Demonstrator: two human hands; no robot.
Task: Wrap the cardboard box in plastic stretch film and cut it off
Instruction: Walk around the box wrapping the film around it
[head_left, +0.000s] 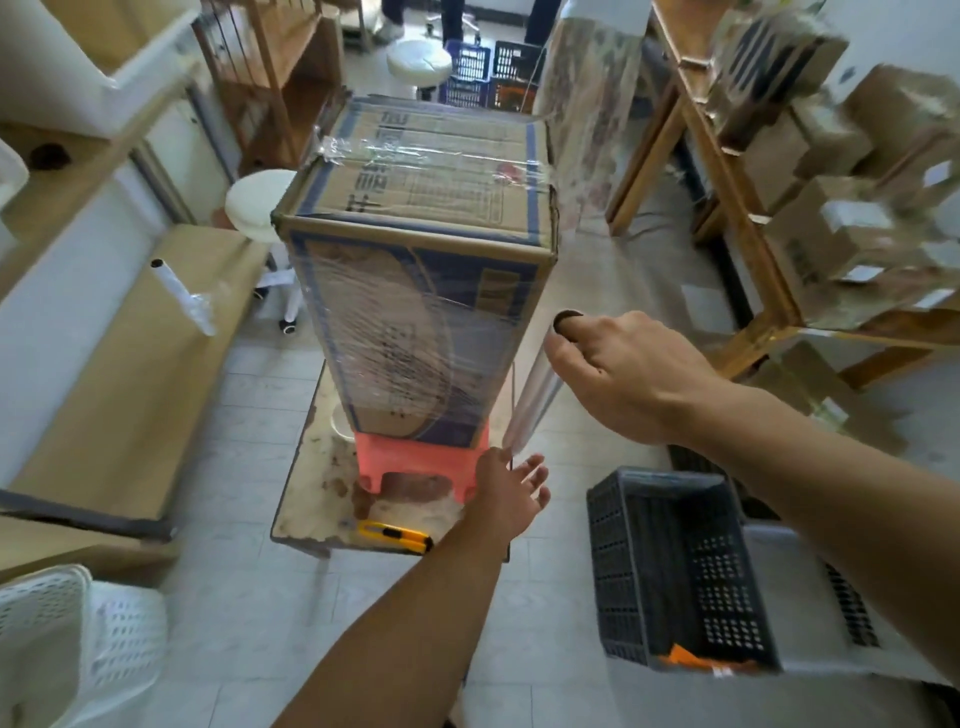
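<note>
A tall cardboard box (415, 270) with blue print stands upright on a pink plastic stool (421, 462), which sits on a low worn table (311, 499). Clear stretch film covers the box's front and part of its top. A sheet of film runs from the box's right edge to a film roll (537, 387) held upright just right of the box. My right hand (623, 374) grips the roll's top end. My left hand (511, 486) is under the roll's bottom end with its fingers spread. A yellow utility knife (397, 535) lies on the table's front edge.
A black plastic crate (675, 571) stands on the floor at the right. Wooden shelves with boxes (831, 208) line the right side. A long bench with a spare film roll (184, 296) runs along the left. White stools (257, 205) stand behind the box, and a white basket (78, 649) sits at lower left.
</note>
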